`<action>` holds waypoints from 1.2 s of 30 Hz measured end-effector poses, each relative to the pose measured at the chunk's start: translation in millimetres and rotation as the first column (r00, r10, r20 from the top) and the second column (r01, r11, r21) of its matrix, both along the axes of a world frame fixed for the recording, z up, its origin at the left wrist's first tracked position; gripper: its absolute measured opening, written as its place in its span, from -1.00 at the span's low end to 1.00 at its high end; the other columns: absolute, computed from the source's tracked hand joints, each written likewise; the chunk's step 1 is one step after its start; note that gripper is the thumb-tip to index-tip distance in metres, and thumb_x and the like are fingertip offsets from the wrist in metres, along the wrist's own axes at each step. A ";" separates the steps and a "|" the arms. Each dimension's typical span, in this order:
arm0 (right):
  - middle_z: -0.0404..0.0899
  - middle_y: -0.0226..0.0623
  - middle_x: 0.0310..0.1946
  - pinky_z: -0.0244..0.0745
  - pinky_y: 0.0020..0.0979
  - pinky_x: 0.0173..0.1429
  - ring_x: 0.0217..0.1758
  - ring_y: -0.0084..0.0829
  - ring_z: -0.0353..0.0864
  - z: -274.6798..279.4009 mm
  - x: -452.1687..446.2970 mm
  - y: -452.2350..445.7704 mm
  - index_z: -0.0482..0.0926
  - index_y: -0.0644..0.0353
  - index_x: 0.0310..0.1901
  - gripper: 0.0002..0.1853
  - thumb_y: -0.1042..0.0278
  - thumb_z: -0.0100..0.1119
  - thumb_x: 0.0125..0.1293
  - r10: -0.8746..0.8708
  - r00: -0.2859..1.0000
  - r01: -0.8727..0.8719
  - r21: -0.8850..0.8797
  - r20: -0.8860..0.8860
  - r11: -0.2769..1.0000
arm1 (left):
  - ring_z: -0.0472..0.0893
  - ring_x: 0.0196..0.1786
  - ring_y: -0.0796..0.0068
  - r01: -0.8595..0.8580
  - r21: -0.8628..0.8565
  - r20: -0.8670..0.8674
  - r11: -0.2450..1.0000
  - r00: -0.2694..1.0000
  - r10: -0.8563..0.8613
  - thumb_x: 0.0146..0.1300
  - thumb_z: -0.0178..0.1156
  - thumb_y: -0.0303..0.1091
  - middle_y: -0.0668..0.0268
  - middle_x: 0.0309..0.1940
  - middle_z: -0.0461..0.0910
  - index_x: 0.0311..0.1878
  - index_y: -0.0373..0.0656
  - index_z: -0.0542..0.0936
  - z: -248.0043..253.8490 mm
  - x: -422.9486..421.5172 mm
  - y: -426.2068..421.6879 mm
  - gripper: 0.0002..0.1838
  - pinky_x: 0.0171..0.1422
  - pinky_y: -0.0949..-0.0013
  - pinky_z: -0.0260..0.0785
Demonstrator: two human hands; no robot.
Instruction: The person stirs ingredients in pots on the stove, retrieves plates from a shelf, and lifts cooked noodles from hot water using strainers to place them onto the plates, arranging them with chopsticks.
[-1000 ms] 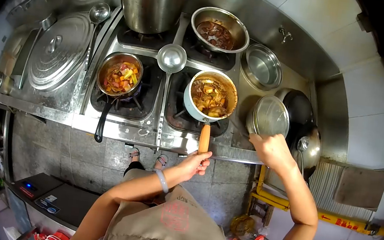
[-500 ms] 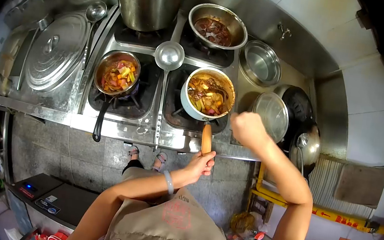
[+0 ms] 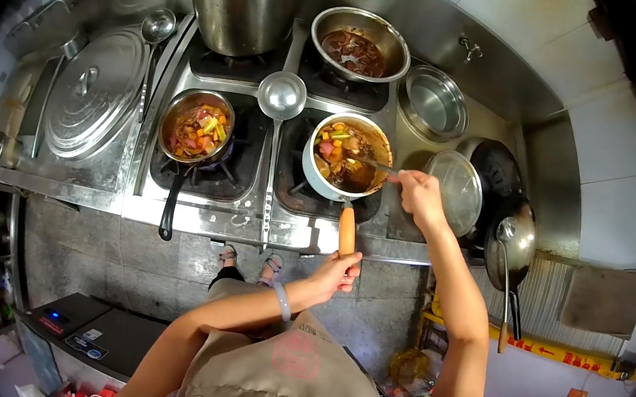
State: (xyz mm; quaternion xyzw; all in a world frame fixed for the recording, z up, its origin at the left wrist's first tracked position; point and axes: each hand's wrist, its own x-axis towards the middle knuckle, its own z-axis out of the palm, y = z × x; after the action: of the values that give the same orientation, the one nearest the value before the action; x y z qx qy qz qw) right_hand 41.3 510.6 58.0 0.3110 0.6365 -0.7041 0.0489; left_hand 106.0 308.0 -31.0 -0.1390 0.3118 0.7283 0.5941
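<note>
My left hand is wrapped around the wooden handle of a saucepan with a pale outside, standing on the front right burner. In the saucepan is a brown stew with orange, green and reddish pieces. My right hand is closed at the pan's right rim on a thin dark utensil, which reaches into the stew. Its lower end is hidden in the food, so its exact kind is unclear.
A frying pan of similar food sits front left. Behind are a stockpot and a steel bowl of dark sauce. A ladle lies between burners; lids and woks stand right.
My right hand has tilted and shifted slightly up, and the utensil now shows across the pan's right side. Food in the saucepan has moved left. My left hand stays on the handle.
</note>
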 end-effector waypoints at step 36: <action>0.43 -0.04 -0.76 0.39 -0.19 -0.59 -0.67 -0.06 0.49 32.9 58.5 -53.5 0.36 0.24 -0.57 -0.95 0.53 0.00 -0.05 0.623 0.751 -0.243 0.969 0.219 -0.047 | 0.10 -0.69 0.74 0.017 0.055 0.006 0.998 1.000 -0.017 0.27 0.00 -0.26 0.50 -0.65 0.24 -0.41 -0.03 0.28 -1.4 -3.1 -1.6 -0.83 -0.59 0.55 -0.03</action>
State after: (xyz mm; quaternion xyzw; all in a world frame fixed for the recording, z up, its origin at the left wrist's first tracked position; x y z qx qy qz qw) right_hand 99.8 457.1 90.9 -0.0659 0.9929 -0.0919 -0.0358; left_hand 102.9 306.4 -32.4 -0.1223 0.2910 0.7312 0.6048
